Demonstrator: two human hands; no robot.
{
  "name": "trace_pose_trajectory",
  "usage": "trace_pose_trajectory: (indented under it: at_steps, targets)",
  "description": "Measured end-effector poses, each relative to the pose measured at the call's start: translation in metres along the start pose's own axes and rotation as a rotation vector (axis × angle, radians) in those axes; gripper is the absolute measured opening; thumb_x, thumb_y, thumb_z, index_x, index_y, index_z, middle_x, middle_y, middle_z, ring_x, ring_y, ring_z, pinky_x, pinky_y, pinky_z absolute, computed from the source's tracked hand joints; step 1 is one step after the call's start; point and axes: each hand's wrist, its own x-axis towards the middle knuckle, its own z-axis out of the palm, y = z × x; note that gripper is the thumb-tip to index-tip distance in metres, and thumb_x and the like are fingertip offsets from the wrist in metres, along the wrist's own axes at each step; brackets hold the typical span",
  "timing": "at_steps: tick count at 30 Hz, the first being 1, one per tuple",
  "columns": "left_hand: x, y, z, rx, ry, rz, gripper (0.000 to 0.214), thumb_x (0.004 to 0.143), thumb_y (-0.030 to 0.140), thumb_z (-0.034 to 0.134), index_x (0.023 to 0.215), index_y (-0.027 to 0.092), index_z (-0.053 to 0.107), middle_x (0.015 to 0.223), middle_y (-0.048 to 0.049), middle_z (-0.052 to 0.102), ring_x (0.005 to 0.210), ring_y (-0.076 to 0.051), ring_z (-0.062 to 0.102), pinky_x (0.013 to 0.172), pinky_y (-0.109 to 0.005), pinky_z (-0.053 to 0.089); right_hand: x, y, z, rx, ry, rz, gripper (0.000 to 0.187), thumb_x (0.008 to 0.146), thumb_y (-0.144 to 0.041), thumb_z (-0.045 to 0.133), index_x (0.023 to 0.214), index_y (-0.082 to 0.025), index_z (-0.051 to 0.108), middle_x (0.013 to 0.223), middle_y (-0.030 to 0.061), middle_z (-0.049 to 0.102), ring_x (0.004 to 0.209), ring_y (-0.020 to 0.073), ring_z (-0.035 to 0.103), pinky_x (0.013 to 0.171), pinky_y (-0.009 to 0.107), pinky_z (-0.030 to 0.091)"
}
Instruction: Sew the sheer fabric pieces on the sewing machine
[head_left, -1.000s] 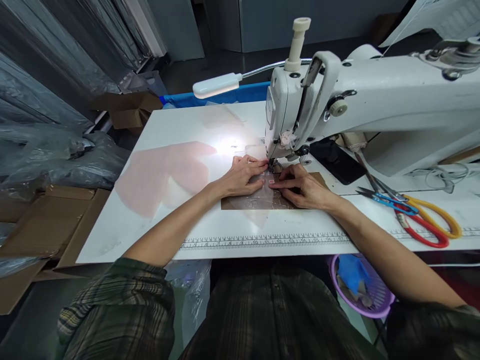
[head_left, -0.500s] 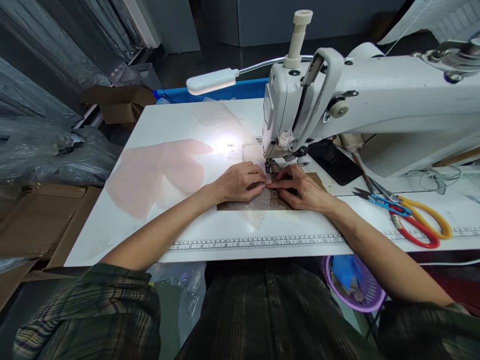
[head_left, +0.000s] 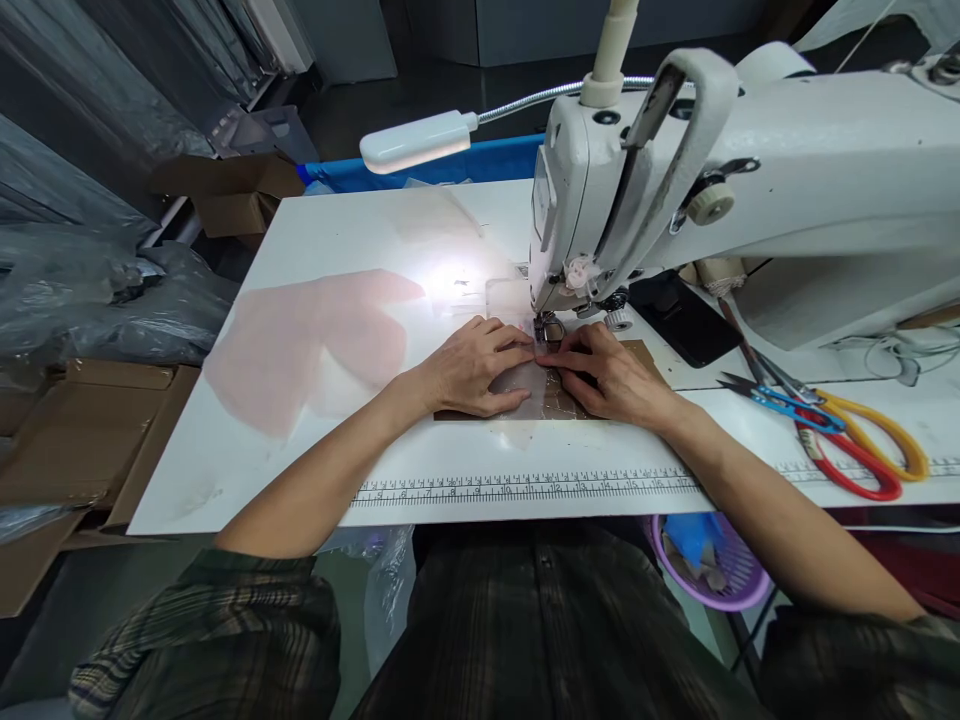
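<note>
A strip of sheer pale fabric [head_left: 531, 385] lies under the presser foot [head_left: 549, 330] of a white sewing machine [head_left: 574, 200]. My left hand [head_left: 476, 368] rests on it just left of the foot, fingers stretched out and thumb spread apart. Close in front of the foot, my right hand [head_left: 619, 378] pinches the fabric's edge, its fingertips nearly meeting those of my left. A brown plate [head_left: 566, 405] with pale scratch-like lines shows beneath both hands. The needle tip is too small to make out.
Sheer pink fabric pieces [head_left: 315, 330] lie left on the white table [head_left: 247, 490]. A lit lamp [head_left: 416, 142] hangs above. At right are a black phone [head_left: 684, 318], blue thread snips [head_left: 787, 402] and red-handled scissors [head_left: 847, 465]. A purple basket [head_left: 739, 590] stands below.
My left thumb has moved down and away from the fingers, which have straightened on the fabric. My right hand stays by the presser foot. The view has shifted slightly.
</note>
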Motion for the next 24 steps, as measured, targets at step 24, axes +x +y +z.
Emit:
trace_pose_trajectory:
  at_steps: [24]
  targets:
    - [-0.001,0.008,0.014,0.109,0.250,0.320,0.016,0.094,0.017,0.062,0.084,0.016,0.073,0.095,-0.0047,0.077,0.079,-0.015,0.067,0.072,-0.030,0.053,-0.001,-0.001,0.000,-0.046,0.008,-0.033,0.034,0.095,-0.020,0.052,0.119,-0.020,0.076,0.105,0.0149,0.061,0.098,0.0283,0.055,0.089,0.049,0.052]
